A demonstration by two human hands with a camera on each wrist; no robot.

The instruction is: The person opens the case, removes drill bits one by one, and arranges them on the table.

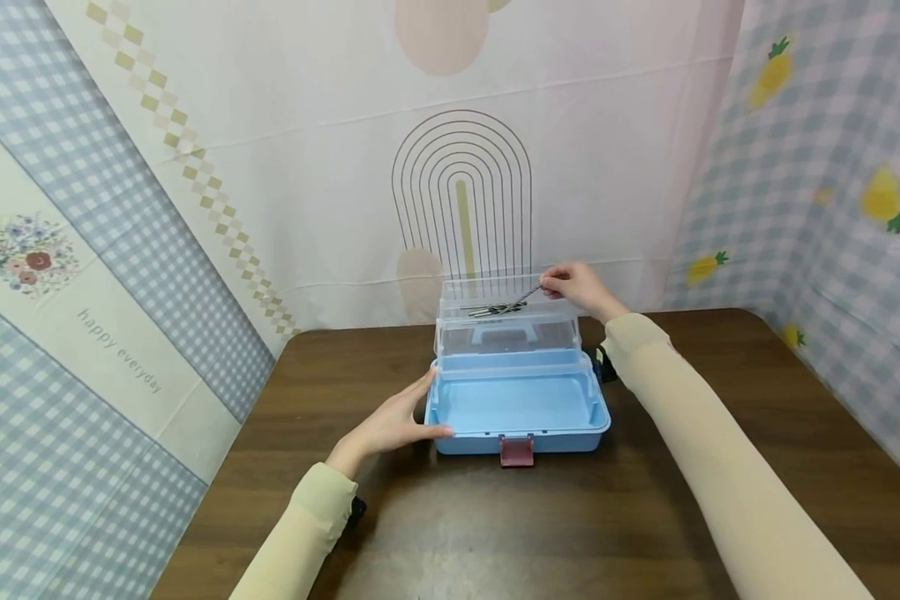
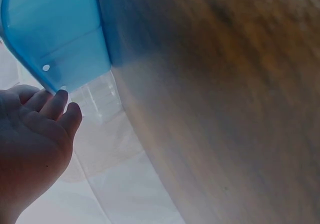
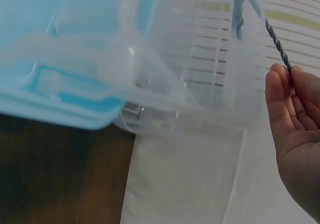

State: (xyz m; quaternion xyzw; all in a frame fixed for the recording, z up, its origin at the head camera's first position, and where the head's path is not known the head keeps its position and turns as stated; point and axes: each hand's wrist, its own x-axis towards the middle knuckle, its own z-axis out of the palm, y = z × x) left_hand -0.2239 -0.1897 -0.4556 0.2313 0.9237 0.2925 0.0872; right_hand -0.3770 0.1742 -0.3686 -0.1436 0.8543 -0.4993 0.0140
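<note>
A light blue toolbox [image 1: 521,404] with raised clear plastic trays [image 1: 506,336] sits on the table, its bottom compartment exposed. My left hand [image 1: 393,423] spreads along the box's left side, thumb on the front rim and fingers toward the back corner. In the left wrist view, the fingertips [image 2: 61,96] touch the blue wall's edge. Above the top tray's right end, my right hand [image 1: 576,286] pinches one end of a thin spiral drill bit [image 3: 278,45]. The bit slants down left toward several dark metal bits [image 1: 495,309] lying in the upper tray.
A pinkish-red latch [image 1: 517,451] hangs down at the front of the box. The brown wooden table [image 1: 450,525] runs back to a patterned cloth wall [image 1: 330,167], close behind the raised trays. Checked cloth hangs on both sides.
</note>
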